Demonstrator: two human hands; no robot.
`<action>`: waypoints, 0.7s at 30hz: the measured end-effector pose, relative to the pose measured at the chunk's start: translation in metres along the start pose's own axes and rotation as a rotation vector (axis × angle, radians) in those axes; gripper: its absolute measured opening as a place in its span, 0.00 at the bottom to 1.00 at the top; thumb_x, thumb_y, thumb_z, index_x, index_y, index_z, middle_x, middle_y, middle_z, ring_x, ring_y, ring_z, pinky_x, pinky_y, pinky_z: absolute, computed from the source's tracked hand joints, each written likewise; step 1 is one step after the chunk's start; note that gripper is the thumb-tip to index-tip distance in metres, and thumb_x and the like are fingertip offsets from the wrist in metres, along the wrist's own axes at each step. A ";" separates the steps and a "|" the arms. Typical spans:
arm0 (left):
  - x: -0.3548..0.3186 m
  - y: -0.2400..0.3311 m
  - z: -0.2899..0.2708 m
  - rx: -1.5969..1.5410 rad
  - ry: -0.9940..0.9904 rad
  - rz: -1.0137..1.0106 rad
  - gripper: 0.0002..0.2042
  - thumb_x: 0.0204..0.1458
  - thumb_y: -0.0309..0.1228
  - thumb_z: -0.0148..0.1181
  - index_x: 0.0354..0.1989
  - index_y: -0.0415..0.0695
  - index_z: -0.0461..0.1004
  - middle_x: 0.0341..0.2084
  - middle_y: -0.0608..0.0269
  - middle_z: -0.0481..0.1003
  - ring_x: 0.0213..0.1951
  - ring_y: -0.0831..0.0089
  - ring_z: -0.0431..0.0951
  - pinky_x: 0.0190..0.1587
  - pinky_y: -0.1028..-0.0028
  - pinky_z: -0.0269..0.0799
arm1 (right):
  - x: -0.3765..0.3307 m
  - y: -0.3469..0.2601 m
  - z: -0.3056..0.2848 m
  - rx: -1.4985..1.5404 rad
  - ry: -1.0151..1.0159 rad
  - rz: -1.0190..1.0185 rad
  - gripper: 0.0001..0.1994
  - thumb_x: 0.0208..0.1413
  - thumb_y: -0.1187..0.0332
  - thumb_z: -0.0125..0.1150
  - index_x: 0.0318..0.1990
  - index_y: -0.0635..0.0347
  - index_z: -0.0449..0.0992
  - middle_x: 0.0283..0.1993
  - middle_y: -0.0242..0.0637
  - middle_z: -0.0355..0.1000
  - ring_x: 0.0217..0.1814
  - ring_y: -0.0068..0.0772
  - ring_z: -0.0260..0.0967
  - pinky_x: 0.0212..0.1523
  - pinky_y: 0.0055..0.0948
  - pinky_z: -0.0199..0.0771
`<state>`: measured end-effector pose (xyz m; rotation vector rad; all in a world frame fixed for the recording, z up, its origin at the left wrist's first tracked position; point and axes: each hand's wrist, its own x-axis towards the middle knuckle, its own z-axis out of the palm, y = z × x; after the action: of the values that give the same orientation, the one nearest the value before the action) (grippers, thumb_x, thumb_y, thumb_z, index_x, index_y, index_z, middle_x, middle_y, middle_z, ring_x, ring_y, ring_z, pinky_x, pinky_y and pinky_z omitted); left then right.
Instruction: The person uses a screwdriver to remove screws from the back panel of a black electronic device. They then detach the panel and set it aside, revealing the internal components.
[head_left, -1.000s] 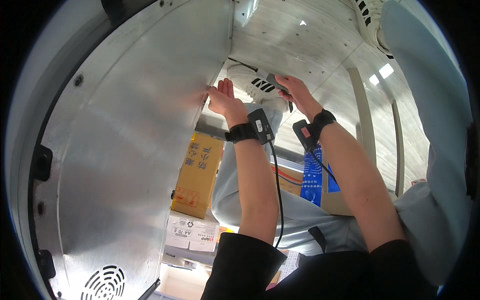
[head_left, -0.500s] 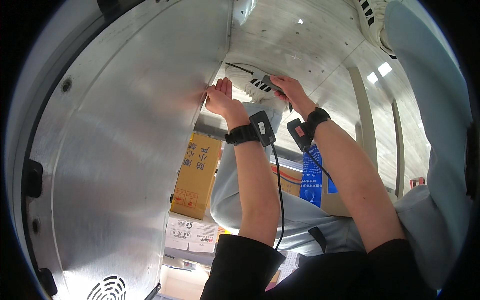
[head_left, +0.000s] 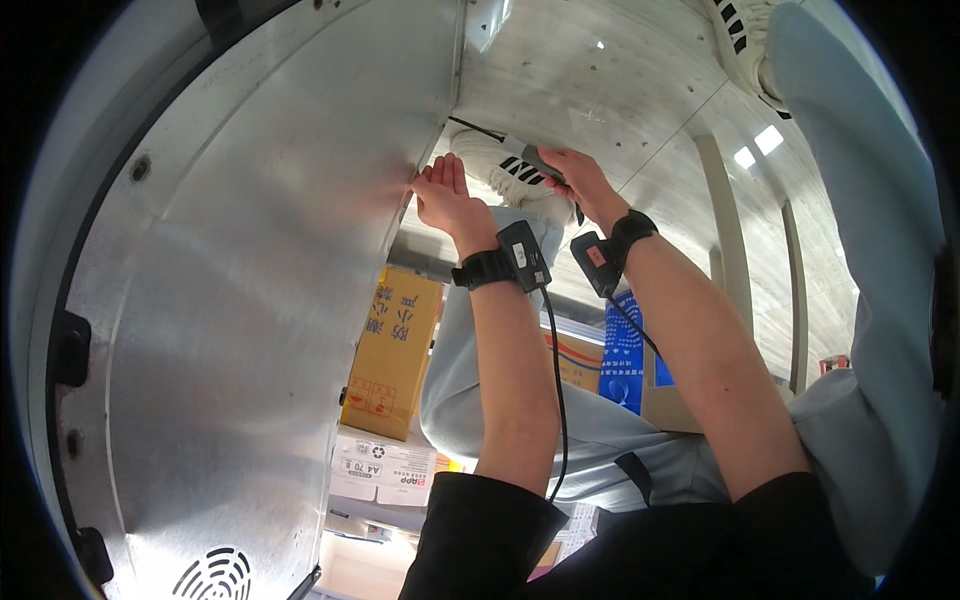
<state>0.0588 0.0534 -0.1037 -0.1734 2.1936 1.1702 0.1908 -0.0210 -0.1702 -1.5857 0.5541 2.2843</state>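
Observation:
A large silver sheet-metal panel (head_left: 250,300) fills the left of the view, standing on edge. My left hand (head_left: 445,200) rests with its fingers against the panel's right edge near the top. My right hand (head_left: 578,180) is closed on a screwdriver (head_left: 522,153) with a grey handle. Its thin dark shaft points left to the panel's edge just above my left hand. Both wrists carry black bands with small devices (head_left: 522,255), and a cable runs down my left forearm.
Below the hands are my grey trouser legs (head_left: 600,440) and a white shoe with black stripes (head_left: 505,180) on a pale wooden floor. A yellow-brown carton (head_left: 392,355), a white box (head_left: 385,470) and a blue box (head_left: 625,350) stand beside the panel. The panel has black feet (head_left: 70,345) and a round vent (head_left: 215,575).
Both hands stay almost where they were at the panel's edge. The view has shifted slightly, so the panel's black feet sit higher in the picture.

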 end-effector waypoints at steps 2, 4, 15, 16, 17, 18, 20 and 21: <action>0.000 -0.004 -0.002 -0.017 -0.015 0.011 0.16 0.54 0.36 0.44 0.40 0.32 0.60 0.37 0.53 0.66 0.38 0.64 0.71 0.47 0.71 0.73 | -0.001 -0.001 0.000 0.008 -0.012 0.005 0.18 0.50 0.54 0.59 0.39 0.61 0.72 0.28 0.25 0.66 0.24 0.15 0.61 0.24 0.16 0.62; 0.003 -0.010 -0.006 -0.068 -0.049 0.022 0.14 0.54 0.38 0.44 0.36 0.36 0.60 0.34 0.57 0.66 0.34 0.67 0.70 0.42 0.73 0.72 | -0.003 -0.003 0.000 0.012 -0.029 -0.004 0.18 0.50 0.54 0.59 0.40 0.61 0.72 0.28 0.25 0.65 0.24 0.15 0.61 0.24 0.15 0.62; 0.013 -0.023 -0.014 -0.370 -0.176 -0.045 0.10 0.53 0.38 0.46 0.27 0.45 0.59 0.22 0.67 0.63 0.24 0.78 0.64 0.30 0.79 0.66 | 0.004 -0.005 -0.001 -0.004 -0.028 -0.017 0.20 0.50 0.54 0.60 0.42 0.60 0.72 0.31 0.25 0.67 0.26 0.14 0.61 0.27 0.14 0.61; 0.013 -0.024 -0.013 -0.385 -0.185 -0.046 0.10 0.53 0.37 0.46 0.27 0.45 0.59 0.22 0.67 0.63 0.24 0.78 0.64 0.30 0.78 0.66 | 0.005 -0.007 -0.002 -0.019 -0.028 -0.014 0.20 0.50 0.53 0.59 0.43 0.58 0.72 0.31 0.24 0.67 0.27 0.14 0.61 0.28 0.14 0.61; 0.014 -0.025 -0.012 -0.401 -0.195 -0.045 0.10 0.53 0.37 0.46 0.27 0.45 0.59 0.22 0.67 0.63 0.24 0.77 0.64 0.31 0.78 0.66 | 0.005 -0.008 -0.002 -0.034 -0.030 -0.013 0.20 0.50 0.52 0.58 0.45 0.57 0.71 0.32 0.23 0.66 0.28 0.13 0.60 0.30 0.14 0.60; 0.015 -0.025 -0.012 -0.417 -0.205 -0.044 0.09 0.52 0.36 0.46 0.27 0.45 0.59 0.22 0.67 0.63 0.24 0.77 0.64 0.31 0.78 0.66 | 0.005 -0.008 -0.002 -0.042 -0.031 -0.014 0.20 0.50 0.52 0.58 0.45 0.57 0.71 0.32 0.23 0.67 0.28 0.13 0.60 0.30 0.14 0.60; 0.014 -0.024 -0.012 -0.426 -0.206 -0.046 0.08 0.52 0.35 0.46 0.27 0.45 0.59 0.22 0.67 0.64 0.24 0.77 0.65 0.32 0.77 0.66 | 0.006 -0.007 -0.003 -0.055 -0.031 -0.020 0.20 0.50 0.52 0.59 0.45 0.57 0.71 0.32 0.23 0.67 0.28 0.13 0.60 0.31 0.14 0.60; 0.013 -0.023 -0.011 -0.432 -0.209 -0.047 0.08 0.52 0.35 0.46 0.27 0.45 0.59 0.23 0.66 0.64 0.25 0.77 0.65 0.32 0.77 0.66 | 0.006 -0.007 -0.004 -0.059 -0.028 -0.019 0.20 0.50 0.53 0.59 0.45 0.57 0.72 0.32 0.23 0.67 0.28 0.13 0.60 0.31 0.14 0.60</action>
<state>0.0526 0.0331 -0.1229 -0.2684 1.7276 1.5485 0.1945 -0.0167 -0.1781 -1.5761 0.4661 2.3254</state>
